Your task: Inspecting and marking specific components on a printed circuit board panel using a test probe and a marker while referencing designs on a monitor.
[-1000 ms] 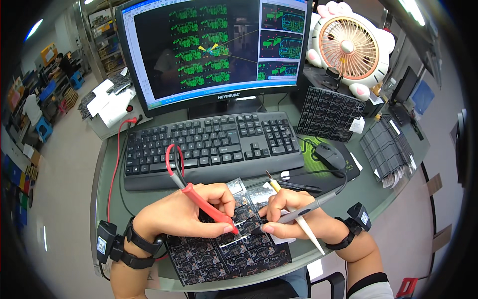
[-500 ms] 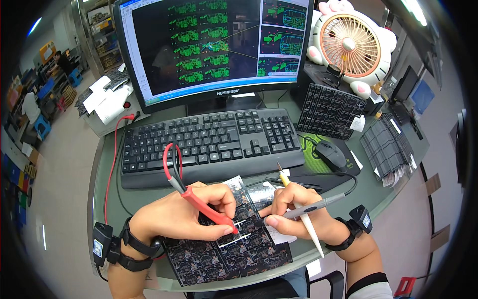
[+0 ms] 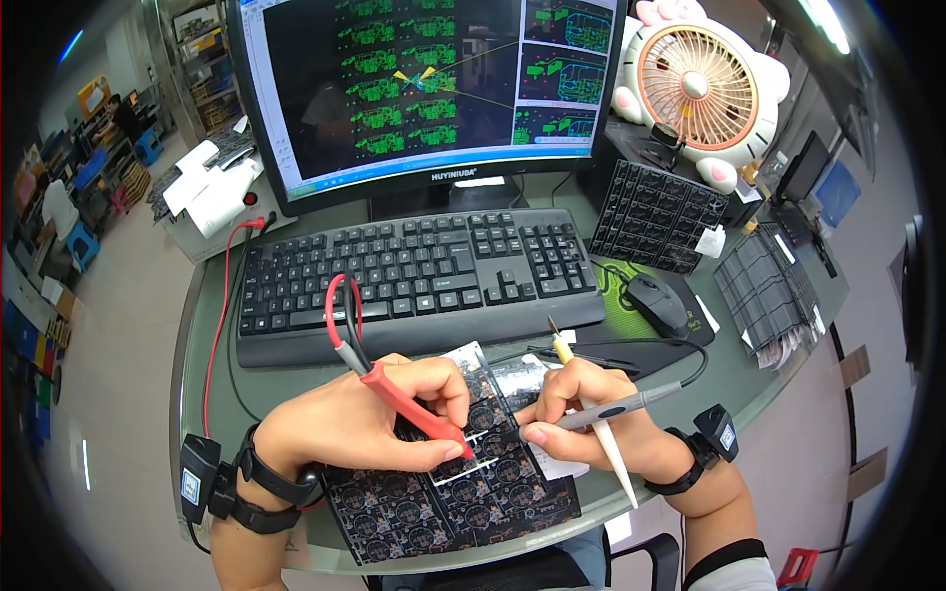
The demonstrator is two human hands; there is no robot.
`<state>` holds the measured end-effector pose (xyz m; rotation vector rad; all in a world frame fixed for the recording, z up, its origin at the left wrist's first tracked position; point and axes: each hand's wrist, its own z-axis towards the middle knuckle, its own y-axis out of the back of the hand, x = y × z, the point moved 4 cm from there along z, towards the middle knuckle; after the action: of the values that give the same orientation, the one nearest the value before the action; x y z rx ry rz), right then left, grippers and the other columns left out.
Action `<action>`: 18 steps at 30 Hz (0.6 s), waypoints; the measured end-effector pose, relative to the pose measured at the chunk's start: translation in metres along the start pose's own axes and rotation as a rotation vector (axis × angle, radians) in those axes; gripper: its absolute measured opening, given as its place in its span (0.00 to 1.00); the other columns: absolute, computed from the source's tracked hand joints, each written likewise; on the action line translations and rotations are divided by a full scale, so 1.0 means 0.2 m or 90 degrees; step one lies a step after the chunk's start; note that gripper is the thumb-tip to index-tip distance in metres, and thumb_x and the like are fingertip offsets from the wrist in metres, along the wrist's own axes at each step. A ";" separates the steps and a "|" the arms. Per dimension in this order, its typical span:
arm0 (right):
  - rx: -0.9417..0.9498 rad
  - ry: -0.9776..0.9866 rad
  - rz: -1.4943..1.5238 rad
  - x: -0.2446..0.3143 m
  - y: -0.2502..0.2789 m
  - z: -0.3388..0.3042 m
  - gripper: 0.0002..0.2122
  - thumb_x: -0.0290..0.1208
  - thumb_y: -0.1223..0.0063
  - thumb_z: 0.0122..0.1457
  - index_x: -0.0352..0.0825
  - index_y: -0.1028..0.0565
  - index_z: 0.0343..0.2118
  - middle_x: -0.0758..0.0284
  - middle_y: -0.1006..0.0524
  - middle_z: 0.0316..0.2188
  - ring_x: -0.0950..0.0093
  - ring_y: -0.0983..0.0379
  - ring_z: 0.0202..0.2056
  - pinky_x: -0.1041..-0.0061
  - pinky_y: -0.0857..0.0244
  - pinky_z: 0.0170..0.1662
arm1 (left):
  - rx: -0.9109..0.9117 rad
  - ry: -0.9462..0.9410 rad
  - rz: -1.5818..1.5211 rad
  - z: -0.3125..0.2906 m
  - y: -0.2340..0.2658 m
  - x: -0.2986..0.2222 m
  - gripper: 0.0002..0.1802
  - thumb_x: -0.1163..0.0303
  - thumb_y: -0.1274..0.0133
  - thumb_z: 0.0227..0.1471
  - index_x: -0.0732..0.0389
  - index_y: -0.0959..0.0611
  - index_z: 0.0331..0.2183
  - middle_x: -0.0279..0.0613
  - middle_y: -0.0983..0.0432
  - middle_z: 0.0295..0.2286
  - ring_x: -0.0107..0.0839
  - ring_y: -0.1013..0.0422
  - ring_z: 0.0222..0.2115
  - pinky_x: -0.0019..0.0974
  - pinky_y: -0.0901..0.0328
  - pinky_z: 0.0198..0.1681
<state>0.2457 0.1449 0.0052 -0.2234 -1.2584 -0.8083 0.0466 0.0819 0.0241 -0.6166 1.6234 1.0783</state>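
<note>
Green desktop with a curved edge, seen from above in a workshop; a monitor showing green circuit layouts stands behind a black keyboard. Nearer the person, a dark circuit-board panel lies under both hands, its lower end just beside the desk's front edge. The left hand pinches a red tweezer-shaped probe between thumb and forefinger, tip down over the panel. The right hand pinches a grey probe the same way, from the right (whether either tip touches is too small to tell). A white tool slants through the right hand too, its point toward the keyboard.

A tip could slip to a neighbouring part if the pinch rolls, and the extra tool may make that likelier. A wrist bump could push the panel past the near edge. Forward, the keyboard and mouse limit movement; the widest room lies right of the right wrist, though the grey probe's cable loops there and could tug
</note>
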 end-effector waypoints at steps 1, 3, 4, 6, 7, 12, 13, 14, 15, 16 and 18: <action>0.000 0.000 -0.001 0.00 0.00 0.00 0.12 0.26 0.36 0.51 0.35 0.32 0.23 0.72 0.28 0.19 0.86 0.35 0.20 0.84 0.44 0.22 | 0.000 -0.002 0.002 0.00 0.00 0.00 0.14 0.66 0.38 0.45 0.62 0.24 0.31 0.32 0.25 0.26 0.21 0.31 0.27 0.27 0.38 0.33; -0.002 0.001 0.002 0.00 0.00 0.00 0.12 0.26 0.36 0.51 0.35 0.32 0.23 0.72 0.27 0.19 0.86 0.35 0.20 0.84 0.43 0.22 | 0.001 0.000 -0.001 0.00 0.00 0.00 0.14 0.66 0.38 0.45 0.62 0.24 0.30 0.32 0.25 0.26 0.21 0.31 0.27 0.27 0.38 0.33; -0.004 0.001 0.003 0.00 0.00 0.00 0.12 0.26 0.36 0.51 0.35 0.32 0.23 0.72 0.27 0.19 0.86 0.35 0.20 0.84 0.43 0.22 | 0.002 0.004 -0.006 0.00 0.00 0.00 0.14 0.66 0.38 0.45 0.62 0.24 0.30 0.32 0.25 0.26 0.21 0.31 0.27 0.27 0.38 0.33; -0.001 0.011 -0.003 0.00 0.00 0.00 0.12 0.26 0.36 0.50 0.35 0.32 0.23 0.72 0.27 0.19 0.85 0.34 0.20 0.83 0.43 0.22 | 0.001 0.006 -0.009 0.00 0.00 0.00 0.14 0.66 0.38 0.45 0.62 0.24 0.30 0.32 0.25 0.26 0.21 0.31 0.27 0.27 0.39 0.33; 0.000 0.017 -0.006 0.00 0.00 0.00 0.12 0.26 0.36 0.50 0.35 0.32 0.23 0.71 0.27 0.19 0.85 0.34 0.20 0.83 0.42 0.22 | 0.000 0.004 -0.007 0.00 0.00 0.00 0.14 0.65 0.38 0.45 0.61 0.24 0.30 0.32 0.25 0.26 0.21 0.31 0.26 0.27 0.39 0.32; 0.008 0.025 -0.032 0.02 0.00 0.00 0.11 0.25 0.36 0.50 0.36 0.32 0.23 0.70 0.26 0.20 0.82 0.30 0.20 0.82 0.39 0.24 | -0.008 -0.004 0.021 0.00 0.00 -0.01 0.13 0.64 0.38 0.44 0.60 0.23 0.29 0.31 0.25 0.25 0.22 0.32 0.26 0.28 0.40 0.33; 0.013 0.026 -0.043 0.02 0.00 0.00 0.11 0.25 0.37 0.50 0.36 0.32 0.23 0.70 0.26 0.20 0.82 0.30 0.20 0.82 0.39 0.24 | -0.010 -0.005 0.026 0.00 0.00 -0.01 0.13 0.64 0.38 0.44 0.60 0.23 0.29 0.31 0.25 0.25 0.22 0.32 0.25 0.28 0.40 0.33; 0.014 0.023 -0.042 0.02 0.00 0.00 0.11 0.25 0.37 0.50 0.35 0.32 0.23 0.70 0.25 0.20 0.82 0.30 0.20 0.82 0.39 0.24 | -0.012 -0.007 0.031 0.00 0.00 -0.01 0.13 0.64 0.37 0.44 0.60 0.23 0.29 0.30 0.25 0.25 0.22 0.32 0.25 0.29 0.40 0.33; 0.013 0.020 -0.042 0.03 0.00 0.00 0.11 0.25 0.37 0.50 0.35 0.32 0.23 0.70 0.25 0.20 0.82 0.30 0.20 0.82 0.38 0.24 | -0.011 -0.009 0.032 0.00 0.00 -0.01 0.13 0.64 0.37 0.44 0.60 0.23 0.29 0.30 0.25 0.25 0.22 0.32 0.25 0.29 0.41 0.33; 0.013 0.018 -0.042 0.03 0.00 0.00 0.11 0.25 0.37 0.50 0.35 0.32 0.23 0.71 0.25 0.20 0.82 0.30 0.20 0.82 0.38 0.24 | -0.010 -0.010 0.032 0.00 0.00 -0.01 0.13 0.64 0.37 0.44 0.60 0.23 0.29 0.30 0.25 0.25 0.22 0.32 0.25 0.29 0.41 0.33; 0.006 0.020 -0.031 0.03 0.00 0.00 0.11 0.25 0.37 0.50 0.35 0.32 0.23 0.70 0.26 0.20 0.82 0.30 0.20 0.82 0.39 0.24 | -0.010 -0.014 0.031 0.00 0.00 -0.02 0.13 0.64 0.37 0.44 0.60 0.23 0.29 0.30 0.25 0.25 0.22 0.32 0.25 0.29 0.41 0.33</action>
<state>0.2456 0.1422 0.0095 -0.1717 -1.2422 -0.8446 0.0477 0.0822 0.0270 -0.5765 1.6198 1.1302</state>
